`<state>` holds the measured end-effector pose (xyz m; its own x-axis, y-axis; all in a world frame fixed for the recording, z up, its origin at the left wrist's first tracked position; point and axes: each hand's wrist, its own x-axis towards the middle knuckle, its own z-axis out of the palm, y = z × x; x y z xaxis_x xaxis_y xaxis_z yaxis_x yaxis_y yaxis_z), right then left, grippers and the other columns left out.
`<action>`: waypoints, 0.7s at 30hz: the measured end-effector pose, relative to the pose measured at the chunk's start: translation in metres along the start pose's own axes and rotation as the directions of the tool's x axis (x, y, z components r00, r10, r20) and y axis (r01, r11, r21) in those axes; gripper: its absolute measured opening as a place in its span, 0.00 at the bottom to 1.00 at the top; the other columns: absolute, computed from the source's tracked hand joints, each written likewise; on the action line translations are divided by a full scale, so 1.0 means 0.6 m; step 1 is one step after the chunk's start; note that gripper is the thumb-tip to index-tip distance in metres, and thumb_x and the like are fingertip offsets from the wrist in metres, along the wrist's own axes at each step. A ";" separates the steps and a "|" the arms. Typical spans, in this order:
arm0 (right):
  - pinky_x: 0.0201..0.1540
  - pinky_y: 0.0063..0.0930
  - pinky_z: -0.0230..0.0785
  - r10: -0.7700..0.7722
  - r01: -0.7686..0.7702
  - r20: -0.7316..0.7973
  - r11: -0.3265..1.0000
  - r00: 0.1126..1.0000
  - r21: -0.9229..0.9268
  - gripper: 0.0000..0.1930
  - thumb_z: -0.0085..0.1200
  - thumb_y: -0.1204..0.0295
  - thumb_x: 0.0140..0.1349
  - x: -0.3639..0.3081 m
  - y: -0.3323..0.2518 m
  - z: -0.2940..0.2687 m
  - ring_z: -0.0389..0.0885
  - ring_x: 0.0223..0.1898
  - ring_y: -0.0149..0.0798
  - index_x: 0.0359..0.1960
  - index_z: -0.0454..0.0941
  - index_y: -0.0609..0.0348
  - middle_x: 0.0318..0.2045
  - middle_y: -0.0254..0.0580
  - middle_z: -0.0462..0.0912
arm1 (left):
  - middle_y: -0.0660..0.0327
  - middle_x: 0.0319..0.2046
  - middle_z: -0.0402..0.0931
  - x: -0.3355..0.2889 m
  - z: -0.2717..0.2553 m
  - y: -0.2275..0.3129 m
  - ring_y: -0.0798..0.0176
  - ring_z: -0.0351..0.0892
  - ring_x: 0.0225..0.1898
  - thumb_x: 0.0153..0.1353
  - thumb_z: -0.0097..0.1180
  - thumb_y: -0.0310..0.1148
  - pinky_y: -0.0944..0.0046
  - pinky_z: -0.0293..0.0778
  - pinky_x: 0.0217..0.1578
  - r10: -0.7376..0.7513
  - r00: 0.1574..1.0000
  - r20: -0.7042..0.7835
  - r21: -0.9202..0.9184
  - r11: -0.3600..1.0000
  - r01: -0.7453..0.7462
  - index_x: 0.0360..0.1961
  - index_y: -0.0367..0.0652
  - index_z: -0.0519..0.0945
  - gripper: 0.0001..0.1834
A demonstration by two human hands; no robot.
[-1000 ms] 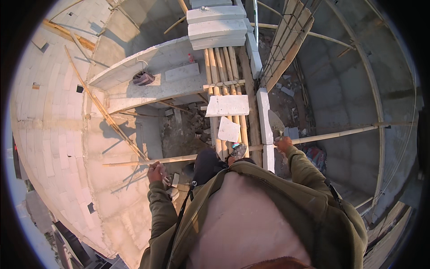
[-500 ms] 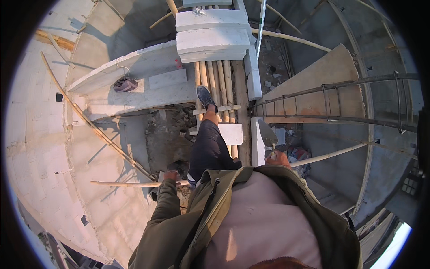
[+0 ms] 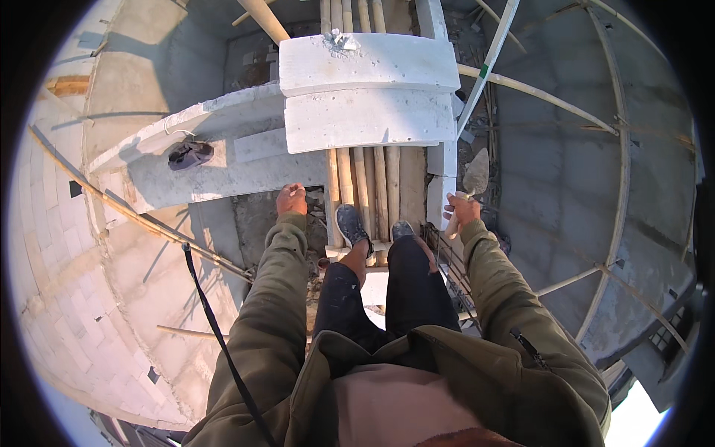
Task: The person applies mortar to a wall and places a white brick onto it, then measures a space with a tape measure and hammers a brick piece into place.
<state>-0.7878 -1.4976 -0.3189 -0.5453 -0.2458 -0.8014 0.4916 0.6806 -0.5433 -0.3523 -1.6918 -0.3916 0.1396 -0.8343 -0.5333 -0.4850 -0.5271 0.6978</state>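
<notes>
My right hand (image 3: 465, 210) is closed round the handle of a pointed trowel (image 3: 477, 173), beside a narrow white block wall (image 3: 442, 186). The trowel's greyish blade points away from me. My left hand (image 3: 292, 199) hangs in front of me with its fingers loosely curled, and no object shows in it. It is left of the wooden poles (image 3: 370, 179) underfoot, near the end of a concrete ledge (image 3: 261, 173). Ahead of my feet, large white blocks (image 3: 365, 119) lie stacked across the poles, with white rubble (image 3: 342, 43) on top.
A dark bundle (image 3: 191, 155) lies on the ledge at left. A long straight bar (image 3: 488, 67) leans beside the blocks. Bamboo poles (image 3: 544, 103) cross the deep spaces at both sides. A steel rebar frame (image 3: 456, 272) is by my right leg.
I have moved forward along the poles, and the block stack is nearer. Both feet now show. My arms have come forward, with the trowel still in my right hand.
</notes>
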 end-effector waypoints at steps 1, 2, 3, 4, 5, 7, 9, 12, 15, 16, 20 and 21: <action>0.36 0.42 0.77 0.016 -0.014 -0.046 0.999 0.999 0.042 0.29 0.68 0.71 0.58 0.055 -0.029 0.001 0.82 0.38 0.40 0.61 0.73 0.66 0.42 0.46 0.82 | 0.45 0.47 0.85 0.015 0.048 0.017 0.51 0.85 0.48 0.62 0.61 0.39 0.56 0.77 0.50 -0.099 0.995 0.000 -0.003 0.995 0.099 0.50 0.34 0.83 0.21; 0.37 0.42 0.78 -0.014 0.017 -0.101 0.999 0.995 0.029 0.28 0.69 0.70 0.58 0.106 -0.060 0.016 0.82 0.39 0.41 0.59 0.73 0.66 0.43 0.46 0.82 | 0.44 0.48 0.84 0.043 0.068 0.029 0.51 0.85 0.49 0.63 0.61 0.40 0.56 0.76 0.51 -0.094 0.995 -0.025 0.011 0.995 0.095 0.52 0.33 0.82 0.22; 0.39 0.43 0.79 -0.044 0.047 -0.152 0.999 0.987 0.013 0.28 0.70 0.69 0.58 0.156 -0.089 0.031 0.82 0.40 0.42 0.58 0.74 0.66 0.44 0.46 0.82 | 0.44 0.50 0.83 0.069 0.086 0.037 0.50 0.84 0.51 0.63 0.61 0.40 0.56 0.76 0.52 -0.091 0.994 -0.053 0.027 0.995 0.093 0.53 0.33 0.81 0.23; 0.40 0.43 0.80 -0.064 0.064 -0.194 0.998 0.979 -0.007 0.28 0.71 0.68 0.58 0.202 -0.099 0.047 0.83 0.41 0.43 0.56 0.74 0.66 0.45 0.46 0.82 | 0.44 0.51 0.83 0.090 0.092 0.030 0.50 0.83 0.52 0.63 0.60 0.40 0.55 0.75 0.53 -0.095 0.992 -0.087 0.052 0.994 0.100 0.54 0.33 0.80 0.24; 0.40 0.44 0.79 -0.056 0.052 -0.223 0.998 0.973 -0.021 0.29 0.72 0.67 0.57 0.247 -0.106 0.057 0.82 0.42 0.44 0.56 0.74 0.67 0.45 0.46 0.82 | 0.43 0.53 0.81 0.113 0.097 0.025 0.49 0.82 0.54 0.63 0.60 0.41 0.55 0.75 0.55 -0.138 0.986 -0.093 0.017 0.990 0.140 0.56 0.32 0.79 0.25; 0.41 0.45 0.76 -0.064 0.053 -0.270 0.998 0.961 -0.046 0.30 0.73 0.66 0.55 0.341 -0.137 0.077 0.81 0.43 0.44 0.56 0.74 0.68 0.45 0.47 0.82 | 0.41 0.57 0.79 0.167 0.112 0.029 0.48 0.79 0.59 0.64 0.60 0.41 0.54 0.73 0.58 -0.210 0.971 -0.111 -0.074 0.977 0.202 0.59 0.31 0.76 0.28; 0.43 0.47 0.75 -0.080 0.080 -0.350 0.997 0.933 -0.015 0.30 0.73 0.65 0.55 0.424 -0.158 0.072 0.80 0.43 0.45 0.56 0.74 0.67 0.45 0.47 0.81 | 0.41 0.59 0.77 0.226 0.125 0.032 0.49 0.77 0.61 0.65 0.60 0.44 0.54 0.71 0.59 -0.273 0.960 -0.055 -0.128 0.956 0.264 0.60 0.29 0.74 0.31; 0.49 0.50 0.74 -0.069 0.095 -0.412 0.995 0.908 0.042 0.33 0.74 0.61 0.55 0.480 -0.140 0.070 0.80 0.47 0.49 0.57 0.74 0.68 0.49 0.49 0.81 | 0.44 0.61 0.76 0.271 0.159 0.014 0.51 0.76 0.62 0.66 0.61 0.50 0.55 0.70 0.60 -0.317 0.948 -0.024 -0.307 0.905 0.295 0.62 0.28 0.73 0.36; 0.53 0.47 0.75 0.028 -0.001 -0.325 0.997 0.945 0.080 0.33 0.72 0.62 0.57 0.442 -0.094 0.159 0.81 0.50 0.49 0.60 0.74 0.69 0.54 0.50 0.80 | 0.47 0.59 0.78 0.306 0.109 -0.020 0.55 0.76 0.60 0.64 0.64 0.55 0.56 0.70 0.60 -0.325 0.942 -0.086 -0.349 0.895 0.278 0.61 0.30 0.75 0.38; 0.53 0.47 0.76 0.036 -0.009 -0.304 0.996 0.952 0.091 0.32 0.71 0.63 0.58 0.442 -0.097 0.165 0.81 0.49 0.49 0.60 0.74 0.68 0.54 0.49 0.80 | 0.49 0.58 0.79 0.313 0.110 -0.018 0.56 0.77 0.59 0.63 0.65 0.56 0.56 0.70 0.59 -0.320 0.944 -0.080 -0.358 0.893 0.272 0.60 0.30 0.77 0.39; 0.52 0.47 0.78 0.030 -0.008 -0.332 0.998 0.943 0.066 0.26 0.68 0.65 0.62 0.476 -0.138 0.089 0.81 0.48 0.47 0.58 0.75 0.64 0.52 0.46 0.80 | 0.49 0.51 0.83 0.297 0.202 0.053 0.56 0.81 0.52 0.59 0.70 0.57 0.56 0.73 0.55 -0.276 0.961 -0.026 -0.146 0.952 0.269 0.54 0.30 0.81 0.38; 0.52 0.47 0.77 0.036 -0.012 -0.329 0.997 0.944 0.075 0.26 0.68 0.65 0.62 0.474 -0.144 0.083 0.81 0.48 0.47 0.58 0.76 0.64 0.52 0.46 0.80 | 0.49 0.49 0.84 0.296 0.205 0.052 0.55 0.82 0.51 0.58 0.71 0.56 0.56 0.73 0.54 -0.235 0.972 -0.006 -0.210 0.951 0.229 0.53 0.30 0.81 0.38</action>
<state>-0.9514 -1.6604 -0.5124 -0.7204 0.0194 -0.6933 0.5472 0.6300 -0.5510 -0.4488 -1.8367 -0.5234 0.2551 -0.6880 -0.6794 -0.2476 -0.7257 0.6419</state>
